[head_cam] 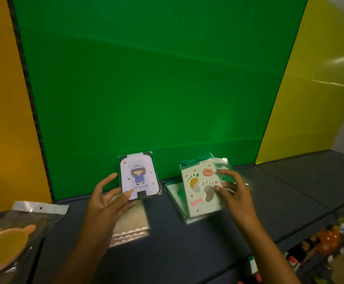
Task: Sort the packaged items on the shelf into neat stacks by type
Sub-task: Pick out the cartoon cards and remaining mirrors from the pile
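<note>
While two hands (107, 198) (235, 193) hold two packets (139, 177) (201, 191)

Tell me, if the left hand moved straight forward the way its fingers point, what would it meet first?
Probably the green back panel. The left hand grips the cartoon-figure packet, fingers pointing up and away; depth is unclear.

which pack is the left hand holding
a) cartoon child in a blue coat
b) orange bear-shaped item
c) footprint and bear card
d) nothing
a: the left hand pinches the cartoon child pack, while the right hand holds the footprint pack.
</note>
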